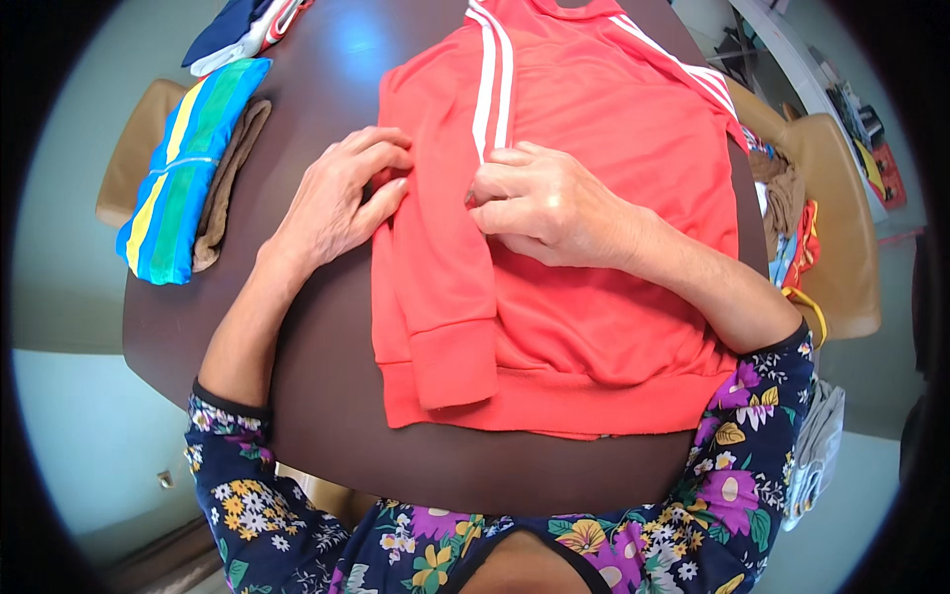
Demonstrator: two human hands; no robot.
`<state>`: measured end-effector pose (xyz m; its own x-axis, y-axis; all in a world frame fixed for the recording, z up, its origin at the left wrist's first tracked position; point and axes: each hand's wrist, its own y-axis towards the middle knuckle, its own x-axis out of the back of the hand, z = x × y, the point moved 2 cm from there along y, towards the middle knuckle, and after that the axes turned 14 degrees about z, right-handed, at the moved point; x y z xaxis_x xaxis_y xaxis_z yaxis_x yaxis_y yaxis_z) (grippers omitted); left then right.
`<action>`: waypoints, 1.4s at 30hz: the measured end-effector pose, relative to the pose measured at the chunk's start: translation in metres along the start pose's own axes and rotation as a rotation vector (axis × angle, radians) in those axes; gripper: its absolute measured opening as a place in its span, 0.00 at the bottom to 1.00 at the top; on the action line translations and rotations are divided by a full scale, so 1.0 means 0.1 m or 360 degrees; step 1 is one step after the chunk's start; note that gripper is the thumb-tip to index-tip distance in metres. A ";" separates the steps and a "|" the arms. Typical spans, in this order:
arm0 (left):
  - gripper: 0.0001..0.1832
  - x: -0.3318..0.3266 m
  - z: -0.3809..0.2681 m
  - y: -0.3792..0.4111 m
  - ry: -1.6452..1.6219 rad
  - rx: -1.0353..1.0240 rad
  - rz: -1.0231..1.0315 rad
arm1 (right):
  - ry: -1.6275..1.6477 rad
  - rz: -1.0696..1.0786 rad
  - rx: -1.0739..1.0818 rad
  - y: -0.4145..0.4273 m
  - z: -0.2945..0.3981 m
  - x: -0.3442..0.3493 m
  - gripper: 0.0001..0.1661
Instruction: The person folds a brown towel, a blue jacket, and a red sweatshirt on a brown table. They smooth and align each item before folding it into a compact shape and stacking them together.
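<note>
A red track jacket with white stripes lies spread on the dark brown table, its ribbed hem towards me. The sleeve on the left is laid down over the body, cuff near the hem. My left hand rests at the jacket's left edge, fingertips on the fabric and thumb apart from the fingers. My right hand has its fingers curled on the sleeve at the lower end of the white stripes, pinching the red fabric. The other sleeve, also striped, is at the upper right.
A folded blue, green and yellow striped garment lies at the table's left beside a folded brown cloth. Navy and white clothes lie at the upper left. Tan chairs stand on both sides; the right chair holds several garments.
</note>
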<state>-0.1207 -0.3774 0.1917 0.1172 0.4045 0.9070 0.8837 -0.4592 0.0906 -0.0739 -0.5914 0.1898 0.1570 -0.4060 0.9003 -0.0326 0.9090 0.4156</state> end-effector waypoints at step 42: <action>0.06 -0.09 0.21 -0.06 -0.0028 -0.0015 -0.0126 | 0.0073 0.0290 -0.0073 -0.12 0.34 0.22 0.07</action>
<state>-0.1179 -0.3618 0.1744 0.0550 0.4538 0.8894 0.8863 -0.4323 0.1658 -0.1034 -0.6146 0.2090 0.1975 -0.2306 0.9528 -0.0199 0.9708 0.2390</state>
